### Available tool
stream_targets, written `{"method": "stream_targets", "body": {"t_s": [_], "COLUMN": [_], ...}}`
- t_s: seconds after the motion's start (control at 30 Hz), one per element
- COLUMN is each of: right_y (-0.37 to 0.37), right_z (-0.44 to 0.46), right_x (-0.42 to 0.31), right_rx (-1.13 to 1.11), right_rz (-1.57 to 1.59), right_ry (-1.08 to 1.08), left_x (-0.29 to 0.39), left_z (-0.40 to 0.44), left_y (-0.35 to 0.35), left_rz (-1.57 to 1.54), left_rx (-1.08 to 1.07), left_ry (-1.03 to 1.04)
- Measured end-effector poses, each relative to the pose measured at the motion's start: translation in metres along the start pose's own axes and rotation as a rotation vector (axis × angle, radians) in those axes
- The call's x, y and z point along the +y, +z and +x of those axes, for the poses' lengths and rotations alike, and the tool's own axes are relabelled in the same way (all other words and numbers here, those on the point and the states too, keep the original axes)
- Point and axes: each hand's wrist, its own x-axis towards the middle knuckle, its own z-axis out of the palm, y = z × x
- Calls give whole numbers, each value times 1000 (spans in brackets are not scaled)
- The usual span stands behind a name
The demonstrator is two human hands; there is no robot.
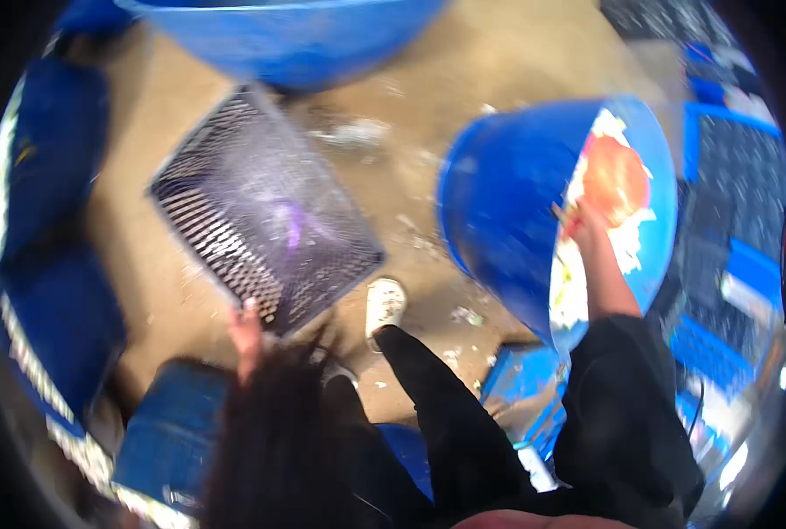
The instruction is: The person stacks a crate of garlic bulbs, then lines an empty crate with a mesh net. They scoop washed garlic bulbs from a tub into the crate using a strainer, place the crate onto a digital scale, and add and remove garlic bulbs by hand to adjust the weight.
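"With the blue barrel (pixel 507 194) taken as the landmark in the head view, where is the crate found?"

"The dark plastic crate (pixel 269 194) is seen to the left of the barrel, well apart from it. Its rim is gripped near the lower corner by the left hand (pixel 246 337), with the fingertips hooked on the edge."

"And the right hand?"

"The right hand (pixel 578 220) is put inside the barrel's mouth, by the edge of a red bowl (pixel 618 176). That patch is blurred, so it cannot be told whether the hand is closed on anything."

"What is held in the barrel?"

"White pieces (pixel 569 295) are heaped in it, and the bowl is seen among them."

"And around the barrel?"

"A wide blue tub (pixel 296 48) is placed to its upper left, and blue-rimmed crates (pixel 732 159) are set to its right. A light shoe (pixel 385 302) is planted between the barrel and the dark crate."
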Motion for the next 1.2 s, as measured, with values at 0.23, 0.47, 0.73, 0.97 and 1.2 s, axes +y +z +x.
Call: {"method": "stream_targets", "body": {"t_s": [0.23,0.47,0.73,0.97,1.2], "right_y": [-26,120,553,859,900], "right_z": [-220,-345,-686,-986,-1033], "right_x": [-84,-78,36,154,206], "right_rx": [47,-314,-1246,-1542,-1265], "right_rz": [-33,-254,-684,-984,-1359], "right_ry": [-209,-434,-667,-1036,-239], "left_x": [-4,-71,-248,-456,-468], "left_z": [-44,-29,169,298,372], "left_y": [-151,-311,-520,-557,-574], "left_rz": [-309,-712,-1090,-1119,-220], "left_rx": [62,442,974,892,576], "left_ry": [-254,-561,-522,-705,-755]}}
